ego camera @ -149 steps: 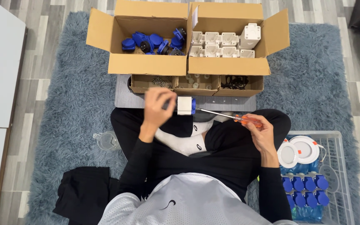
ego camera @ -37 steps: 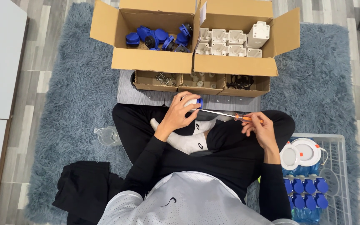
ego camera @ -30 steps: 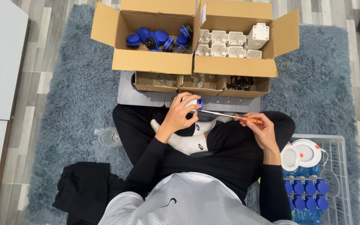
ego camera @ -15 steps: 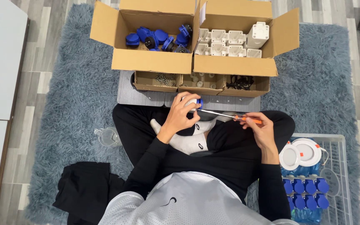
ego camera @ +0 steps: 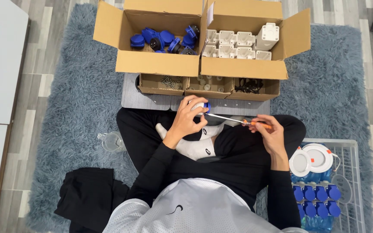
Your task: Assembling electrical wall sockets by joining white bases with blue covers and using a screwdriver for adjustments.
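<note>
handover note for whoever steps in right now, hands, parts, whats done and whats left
Left hand: gripping a white-and-blue part over the lap.
Right hand: holding an orange-handled screwdriver, tip at the part.
Supplies: blue pieces in the left box, white housings in the right box, screws in a small tray.
Done: blue-capped units stacked in the wire basket at the right.
Left: the part in hand is not yet in the basket; both boxes hold more pieces.

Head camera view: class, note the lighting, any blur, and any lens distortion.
Head view: even, soft light with faint shadows; the left hand on the white and blue plastic part is sharp, the orange-handled screwdriver too; edges of the brown cardboard boxes bow slightly.
</note>
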